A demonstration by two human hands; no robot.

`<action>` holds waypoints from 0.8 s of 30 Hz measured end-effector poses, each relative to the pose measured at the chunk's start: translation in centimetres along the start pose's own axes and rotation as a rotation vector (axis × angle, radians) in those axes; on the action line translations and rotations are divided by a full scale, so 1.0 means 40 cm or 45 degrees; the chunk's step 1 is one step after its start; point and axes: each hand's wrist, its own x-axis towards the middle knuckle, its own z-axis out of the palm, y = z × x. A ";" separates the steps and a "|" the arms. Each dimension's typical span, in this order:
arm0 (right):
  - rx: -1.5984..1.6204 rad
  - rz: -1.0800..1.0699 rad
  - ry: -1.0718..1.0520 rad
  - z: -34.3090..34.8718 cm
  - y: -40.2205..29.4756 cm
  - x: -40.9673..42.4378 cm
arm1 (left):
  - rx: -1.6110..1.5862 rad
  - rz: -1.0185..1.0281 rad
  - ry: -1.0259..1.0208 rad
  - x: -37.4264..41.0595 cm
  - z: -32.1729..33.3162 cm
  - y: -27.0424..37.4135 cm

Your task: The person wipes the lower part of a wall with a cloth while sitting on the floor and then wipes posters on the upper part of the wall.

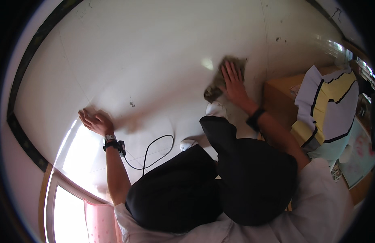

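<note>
My right hand [235,88] lies flat on a crumpled, brownish rag [218,79], fingers stretched over it, pressing it to the pale, glossy floor [163,60]. The rag's near end is bunched close to the toe of a white shoe [214,110]. Off to the left, my left hand [97,122] leans on the same floor with nothing in it, its fingers loosely spread. On that wrist sit a metal-banded watch [109,138] and a black strap with a small device [121,148].
A black cable [148,148] loops from the device beside my knees. To the right, a white, yellow and black cloth [336,103] drapes over a wooden piece of furniture [280,97]. Dark skirting [26,145] edges the floor. A pink curtain [97,221] hangs at lower left.
</note>
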 end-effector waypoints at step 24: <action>0.062 -0.010 0.301 -0.021 0.050 0.200 | 0.006 0.001 0.014 -0.005 0.014 -0.002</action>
